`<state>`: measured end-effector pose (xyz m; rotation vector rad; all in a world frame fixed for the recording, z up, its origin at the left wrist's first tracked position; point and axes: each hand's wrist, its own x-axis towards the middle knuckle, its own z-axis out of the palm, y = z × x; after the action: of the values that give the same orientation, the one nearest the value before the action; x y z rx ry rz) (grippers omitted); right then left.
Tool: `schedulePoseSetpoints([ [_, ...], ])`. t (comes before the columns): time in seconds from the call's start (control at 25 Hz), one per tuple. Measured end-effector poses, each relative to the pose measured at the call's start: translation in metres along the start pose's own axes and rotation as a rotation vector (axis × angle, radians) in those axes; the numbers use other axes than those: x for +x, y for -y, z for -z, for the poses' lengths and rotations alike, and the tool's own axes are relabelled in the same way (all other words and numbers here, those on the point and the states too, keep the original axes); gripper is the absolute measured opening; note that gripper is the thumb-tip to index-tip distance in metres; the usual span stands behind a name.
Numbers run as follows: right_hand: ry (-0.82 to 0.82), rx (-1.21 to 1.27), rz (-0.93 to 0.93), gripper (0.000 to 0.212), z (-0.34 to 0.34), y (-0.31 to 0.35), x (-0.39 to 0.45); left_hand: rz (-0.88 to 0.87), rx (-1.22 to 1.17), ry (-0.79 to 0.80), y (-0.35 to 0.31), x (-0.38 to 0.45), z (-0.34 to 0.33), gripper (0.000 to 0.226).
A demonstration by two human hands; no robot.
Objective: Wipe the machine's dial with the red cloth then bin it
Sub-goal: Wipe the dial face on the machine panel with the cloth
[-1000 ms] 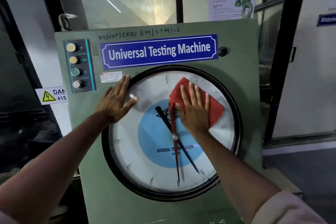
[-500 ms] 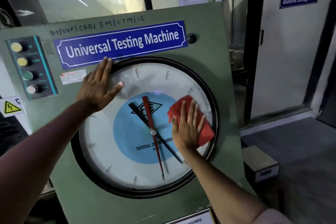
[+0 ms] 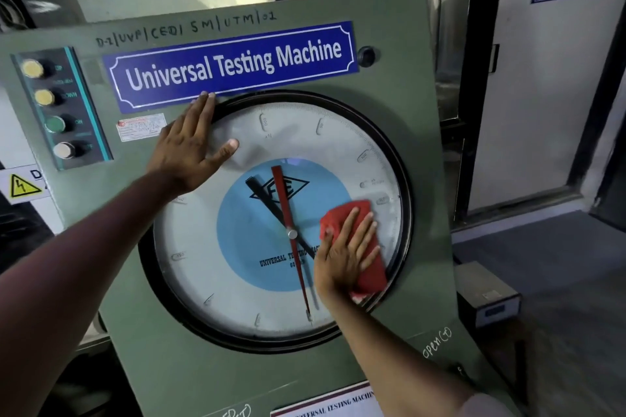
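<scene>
The green machine [image 3: 389, 44] carries a large round dial [image 3: 237, 264] with a white face, a blue centre, a red pointer and a black pointer. My right hand [image 3: 345, 257] lies flat on the red cloth [image 3: 369, 274], pressing it against the lower right of the dial face near the black rim. My left hand [image 3: 189, 149] rests flat with fingers spread on the dial's upper left rim, just under the blue "Universal Testing Machine" nameplate [image 3: 233, 64]. No bin is in view.
A button panel [image 3: 57, 108] with yellow, green and white knobs sits at the machine's upper left. A grey box [image 3: 487, 294] lies on the floor to the right. Behind stand a black-framed window and a white door [image 3: 542, 95].
My right hand has slid the red cloth from the dial's upper middle down to its lower right edge. My left hand has stayed at the upper left rim. The view has shifted.
</scene>
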<state>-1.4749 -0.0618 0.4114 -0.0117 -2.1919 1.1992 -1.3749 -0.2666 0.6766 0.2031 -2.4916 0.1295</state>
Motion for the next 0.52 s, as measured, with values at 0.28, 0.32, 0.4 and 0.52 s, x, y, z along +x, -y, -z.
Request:
schedulePoseSetpoints([
  [0.28, -0.003, -0.032, 0.044, 0.068, 0.005, 0.005, 0.028, 0.016, 0.005, -0.045, -0.002, 0.000, -0.004, 0.097],
  [0.32, 0.021, -0.041, 0.071, 0.068, 0.007, -0.001, 0.023, 0.016, 0.003, -0.048, -0.002, 0.000, -0.004, 0.097],
  [0.4, 0.068, -0.073, 0.115, 0.069, 0.013, -0.005, 0.019, 0.017, 0.004, -0.050, -0.002, -0.001, -0.004, 0.098],
  [0.52, 0.088, -0.049, 0.085, 0.070, 0.019, 0.011, 0.052, 0.018, -0.010, -0.019, -0.001, 0.000, -0.004, 0.099],
])
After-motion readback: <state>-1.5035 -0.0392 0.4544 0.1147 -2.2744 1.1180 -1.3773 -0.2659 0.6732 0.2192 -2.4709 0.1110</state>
